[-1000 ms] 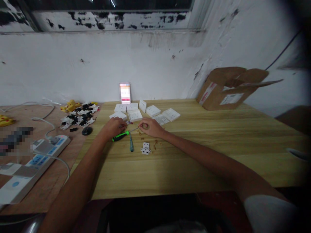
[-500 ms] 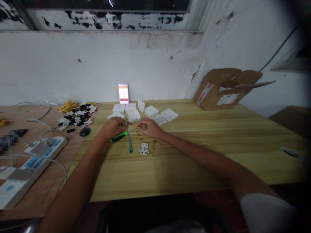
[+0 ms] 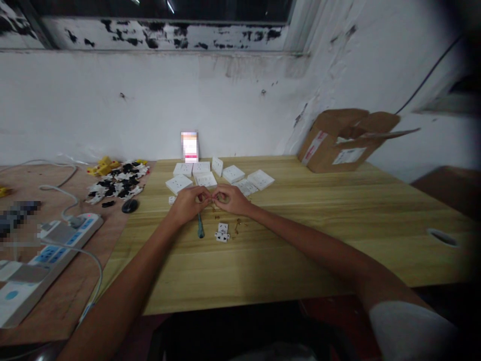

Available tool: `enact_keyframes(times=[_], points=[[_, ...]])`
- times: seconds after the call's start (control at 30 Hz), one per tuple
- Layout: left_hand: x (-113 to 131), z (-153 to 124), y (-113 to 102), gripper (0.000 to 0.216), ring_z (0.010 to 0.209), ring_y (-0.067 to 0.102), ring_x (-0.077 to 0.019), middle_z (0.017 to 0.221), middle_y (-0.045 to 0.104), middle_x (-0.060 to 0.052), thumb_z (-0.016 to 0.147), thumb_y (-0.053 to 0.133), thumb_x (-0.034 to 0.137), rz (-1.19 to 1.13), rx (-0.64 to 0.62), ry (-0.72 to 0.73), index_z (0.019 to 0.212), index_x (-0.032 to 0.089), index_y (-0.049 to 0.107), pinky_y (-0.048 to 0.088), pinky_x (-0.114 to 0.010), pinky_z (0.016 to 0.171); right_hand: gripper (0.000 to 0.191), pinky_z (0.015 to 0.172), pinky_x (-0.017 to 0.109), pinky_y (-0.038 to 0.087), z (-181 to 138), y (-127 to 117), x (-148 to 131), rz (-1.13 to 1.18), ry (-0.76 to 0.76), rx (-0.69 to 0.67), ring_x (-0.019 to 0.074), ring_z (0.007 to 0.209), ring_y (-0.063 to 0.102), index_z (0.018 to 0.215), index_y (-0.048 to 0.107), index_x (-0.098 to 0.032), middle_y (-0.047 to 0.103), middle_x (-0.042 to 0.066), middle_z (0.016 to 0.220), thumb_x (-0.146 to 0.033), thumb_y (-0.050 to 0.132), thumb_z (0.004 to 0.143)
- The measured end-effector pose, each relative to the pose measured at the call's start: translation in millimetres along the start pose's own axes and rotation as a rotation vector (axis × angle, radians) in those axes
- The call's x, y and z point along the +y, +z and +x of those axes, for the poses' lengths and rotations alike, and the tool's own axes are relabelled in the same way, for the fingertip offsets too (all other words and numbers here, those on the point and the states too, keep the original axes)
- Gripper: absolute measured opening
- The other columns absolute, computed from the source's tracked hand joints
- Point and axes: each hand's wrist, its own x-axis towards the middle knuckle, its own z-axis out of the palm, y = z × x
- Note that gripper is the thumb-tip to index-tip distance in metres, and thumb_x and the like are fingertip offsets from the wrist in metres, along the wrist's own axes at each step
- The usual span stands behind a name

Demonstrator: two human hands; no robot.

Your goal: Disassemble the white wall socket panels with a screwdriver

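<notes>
My left hand (image 3: 189,204) and my right hand (image 3: 230,199) meet fingertip to fingertip above the light wooden table (image 3: 300,240), both pinched closed on something too small to make out. Just below them lie a teal-handled screwdriver (image 3: 200,228), a small white socket insert (image 3: 222,232) and a few small brass parts (image 3: 238,226). Behind the hands sit several white socket plates (image 3: 205,179). The green-handled screwdriver seen earlier is hidden under my left hand or out of sight.
A heap of black, white and yellow small parts (image 3: 114,181) and a dark round object (image 3: 130,205) lie at the left. A white power strip (image 3: 48,253) with cables sits on the brown board. An open cardboard box (image 3: 343,140) stands at back right. A table hole (image 3: 443,236) is at right.
My left hand moved right, off the green-handled screwdriver, and now meets my right hand. The view shifted slightly.
</notes>
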Motion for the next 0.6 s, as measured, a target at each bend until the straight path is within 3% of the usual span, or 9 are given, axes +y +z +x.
enact_keyframes(times=[0.6], points=[[-8.6,-2.8,2.0,0.017,0.075,0.068,-0.0171,0.083,0.077,-0.002,0.086,0.073,0.033,-0.202,0.036,-0.109,0.094,0.02,0.077,0.047,-0.026,0.068,0.01,0.062,0.026,0.04,2.8,-7.1,-4.5,0.138,0.088,-0.002,0.0124,0.065,0.051,0.095,0.071,-0.018,0.063,0.0,0.078,-0.026,0.067,0.092]])
